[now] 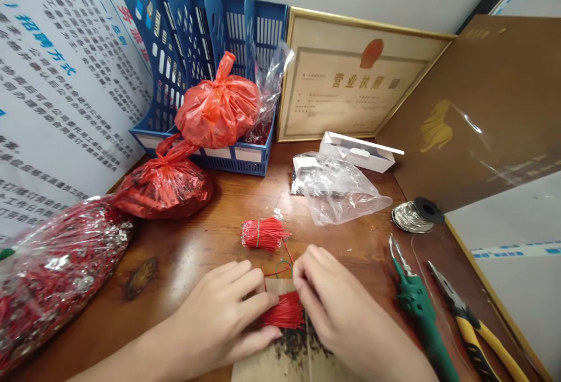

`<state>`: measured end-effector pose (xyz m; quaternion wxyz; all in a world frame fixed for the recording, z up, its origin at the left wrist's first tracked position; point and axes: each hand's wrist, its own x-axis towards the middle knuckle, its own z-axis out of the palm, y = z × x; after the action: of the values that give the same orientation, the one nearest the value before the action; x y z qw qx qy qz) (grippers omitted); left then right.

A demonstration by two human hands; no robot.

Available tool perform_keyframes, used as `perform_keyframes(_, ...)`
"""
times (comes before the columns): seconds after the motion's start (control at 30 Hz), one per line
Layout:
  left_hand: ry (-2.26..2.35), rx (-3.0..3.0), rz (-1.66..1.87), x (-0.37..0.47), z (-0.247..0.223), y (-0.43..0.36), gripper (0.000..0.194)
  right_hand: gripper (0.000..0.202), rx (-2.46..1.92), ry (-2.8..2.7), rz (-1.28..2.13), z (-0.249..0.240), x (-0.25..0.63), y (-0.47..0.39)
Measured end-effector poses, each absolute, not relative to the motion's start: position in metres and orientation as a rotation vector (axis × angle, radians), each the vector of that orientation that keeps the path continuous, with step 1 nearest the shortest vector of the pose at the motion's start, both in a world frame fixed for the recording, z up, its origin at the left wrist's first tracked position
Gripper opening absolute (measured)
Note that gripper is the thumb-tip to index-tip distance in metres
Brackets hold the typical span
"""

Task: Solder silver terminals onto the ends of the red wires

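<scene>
My left hand [234, 312] is closed around a bundle of short red wires [284, 312], its thumb low and its fingers over the top. The bundle lies over a scorched piece of wood or cardboard [267, 364]. At the bundle's right end my right hand [328, 300] has its fingers curled in a pinch; what they hold is hidden. Just beyond the hands are a thin green rubber band [283, 268] and a few loose red wires [287, 249]. Further back lies another red wire bundle [263, 233], tied with a green band.
On the right are a green soldering tool [421, 306], pliers [467, 318] and a solder wire spool [416, 215]. Behind are a clear plastic bag [342, 189], a white box [359, 154] and a blue file rack [245, 160]. Red bags [164, 186] and a bag of wires [65, 271] stand left.
</scene>
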<state>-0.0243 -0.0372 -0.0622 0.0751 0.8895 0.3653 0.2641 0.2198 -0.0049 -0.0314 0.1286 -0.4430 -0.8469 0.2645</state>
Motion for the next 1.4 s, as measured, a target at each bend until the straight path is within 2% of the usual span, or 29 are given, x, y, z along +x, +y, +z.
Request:
perform_keyframes(0.23, 1.125, 2.703, 0.822, -0.027, -0.063, -0.036, 0.032, 0.02, -1.207, -2.459, 0.931, -0.03, 0.205, -0.008)
perform_keyframes(0.47, 1.142, 2.627, 0.705, -0.026, -0.061, -0.034, 0.045, 0.021, -1.338, -2.284, 0.855, -0.044, 0.218, 0.015)
perform_keyframes(0.67, 1.242, 2.367, 0.733, -0.035, -0.056, -0.024, 0.016, 0.021, -1.35, -2.291, 0.898, -0.052, 0.211, 0.02)
perform_keyframes(0.87, 1.267, 2.359, 0.482, -0.043, -0.052, -0.009, 0.023, 0.017, -1.368, -2.321, 0.895, -0.05, 0.211, 0.02)
perform_keyframes(1.07, 1.28, 2.394, 0.334, -0.04, -0.048, -0.006, 0.011, 0.018, -1.372, -2.337, 0.874, -0.052, 0.21, 0.018)
perform_keyframes(1.4, 1.375, 2.28, 0.268, -0.03, -0.039, -0.014, 0.007, 0.02, -1.346, -2.36, 0.849, -0.049, 0.21, 0.016)
